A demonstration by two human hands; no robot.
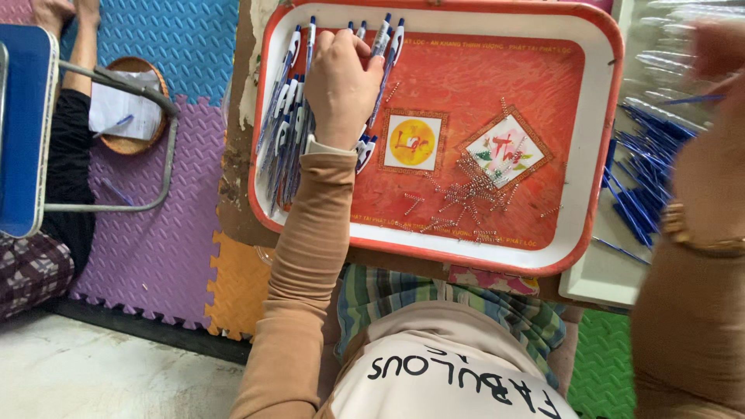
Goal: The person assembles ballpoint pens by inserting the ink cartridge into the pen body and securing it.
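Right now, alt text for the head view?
A person's left hand holds a few blue-and-white pens over a red tray, pen pile at its left, small metal springs scattered; the blurred right hand is raised.

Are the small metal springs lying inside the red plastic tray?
Yes, the small metal springs lie in a loose heap on the floor of the red plastic tray.
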